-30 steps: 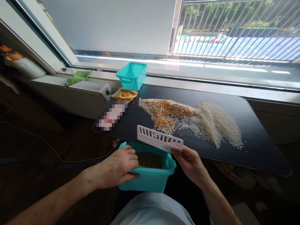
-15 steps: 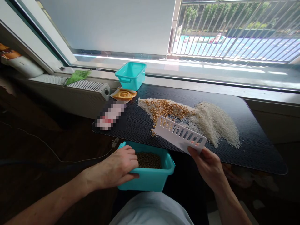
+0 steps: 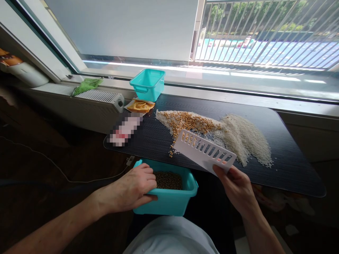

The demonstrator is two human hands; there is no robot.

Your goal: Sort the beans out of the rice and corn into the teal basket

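My left hand [image 3: 141, 185] is closed over the left rim of a turquoise plastic tub [image 3: 164, 203], which sits below the table's front edge. Brownish round beans [image 3: 169, 180] cover the tub's bottom. In my right hand [image 3: 237, 185], fingers and thumb pinch the right end of a white slotted plastic strip [image 3: 197, 158]. The strip is tilted over the table's front edge, its left end by a spread of yellow soybeans [image 3: 192, 121]. These lie on and among white rice [image 3: 245, 137], heaped toward the right.
The dark tabletop [image 3: 288, 169] runs along a window sill. A second turquoise tub [image 3: 150, 91] stands at the back left, beside crumpled orange-yellow stuff on a wrapper [image 3: 140, 106]. A blurred-out pink item [image 3: 125, 128] lies nearer. Left are a radiator [image 3: 97, 100], a green cloth [image 3: 88, 84] and a white cable [image 3: 87, 182].
The slotted strip and my right hand have shifted slightly to the right. My left hand and the tub it grips stay in place.
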